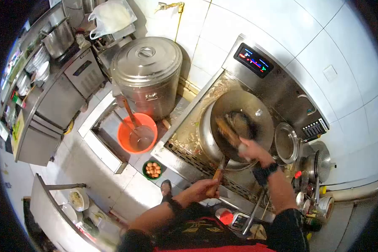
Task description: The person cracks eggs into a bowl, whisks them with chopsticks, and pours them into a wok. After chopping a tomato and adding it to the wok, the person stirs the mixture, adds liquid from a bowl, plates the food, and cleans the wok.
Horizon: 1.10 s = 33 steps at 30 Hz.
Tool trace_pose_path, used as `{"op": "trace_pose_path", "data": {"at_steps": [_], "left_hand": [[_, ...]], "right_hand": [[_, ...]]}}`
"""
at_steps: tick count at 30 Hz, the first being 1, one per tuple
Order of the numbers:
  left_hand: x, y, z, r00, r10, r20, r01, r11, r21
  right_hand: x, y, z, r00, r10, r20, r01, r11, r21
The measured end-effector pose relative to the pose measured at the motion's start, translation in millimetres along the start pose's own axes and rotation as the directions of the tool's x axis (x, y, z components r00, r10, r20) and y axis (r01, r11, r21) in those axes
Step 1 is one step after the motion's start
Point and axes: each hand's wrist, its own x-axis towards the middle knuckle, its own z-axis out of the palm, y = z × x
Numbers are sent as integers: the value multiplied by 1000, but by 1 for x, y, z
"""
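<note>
My left hand (206, 189) is wrapped round the wooden handle (219, 171) of a wok at the front of the stove. The wok (256, 105) is tilted, and its dark inside shows a wet-looking patch near the middle. Inside it, my right hand (256, 152) grips a brown wok brush (226, 129) by its near end. The brush's bristle end points up and left against the wok's inner surface; it is slightly blurred. Beneath the wok, the pale metal rim (206, 140) of the burner or another pan is partly hidden.
Left of the stove (185, 122) are a large lidded steel pot (149, 77), an orange bucket (139, 147) of cloudy water with a long-handled tool, and a green basket of eggs (152, 169). A metal lid or pan (286, 143) and seasoning containers (303, 197) stand on the right.
</note>
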Motion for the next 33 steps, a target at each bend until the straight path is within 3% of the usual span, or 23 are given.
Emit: {"op": "trace_pose_path", "data": {"at_steps": [2,3,5,7,8,9,10,11,12,15,16,17,19,20,22,23,24,26,27,29,32,33], "left_hand": [[20,-2,3,996,-72,58,78,992,-101],[25,-3,3,985,-133,107,152,969,-197],[31,-17,-6,975,-128,180,170,956,-239],[34,-17,-3,962,-85,261,155,953,-261],[27,-19,6,986,-90,141,117,974,-193],[21,-15,18,997,-70,18,72,989,-126],[11,-6,30,996,-87,1,86,987,-138],[12,-4,29,997,-77,-1,76,988,-131],[12,-5,24,996,-82,31,85,990,-115],[12,7,29,990,-136,31,137,989,-52],[16,6,28,992,-123,3,123,992,-38],[13,0,26,992,-123,-32,122,992,-27],[4,4,32,990,-133,-53,131,991,-34],[6,6,36,995,-95,-42,94,995,-36],[11,0,25,994,-111,-4,110,991,-80],[13,0,23,993,-111,34,114,986,-124],[15,4,29,994,-101,37,105,988,-117],[8,5,42,975,-61,-212,52,997,-50],[9,7,39,976,-64,-209,56,997,-44],[13,11,27,981,-191,15,191,973,-132],[15,10,24,978,-200,-58,193,975,-114],[12,8,22,975,-210,-78,202,974,-103]], "right_hand": [[-50,3,-13,993,92,75,-57,922,-384],[-54,11,-23,992,108,71,-74,924,-374],[-57,25,-43,973,208,-104,-228,765,-603],[-19,20,-43,939,254,-232,-341,778,-528],[5,16,-40,898,293,-328,-423,780,-462],[17,17,-23,903,186,-386,-325,885,-333],[4,-19,-17,925,181,-334,-255,948,-192],[11,-15,-1,955,139,-262,-184,971,-154],[12,10,26,955,-9,-296,-4,999,-43],[-58,25,17,985,-153,-82,132,967,-217],[-76,48,17,944,-313,-99,269,910,-317],[-87,46,2,997,-67,-46,48,945,-325],[-79,39,-30,966,213,-149,-257,858,-445],[-59,40,-35,926,207,-315,-354,765,-537],[-9,28,-32,897,98,-431,-325,807,-494],[2,9,-27,918,82,-387,-255,871,-421],[14,3,-12,930,99,-354,-184,959,-217],[0,-14,7,979,102,-175,-111,993,-42],[-17,-14,16,992,56,-116,-50,997,57],[-58,23,18,961,-254,-110,234,958,-166],[-90,28,-24,989,62,-132,-107,921,-373],[-87,17,-44,964,125,-233,-213,888,-407]]}}
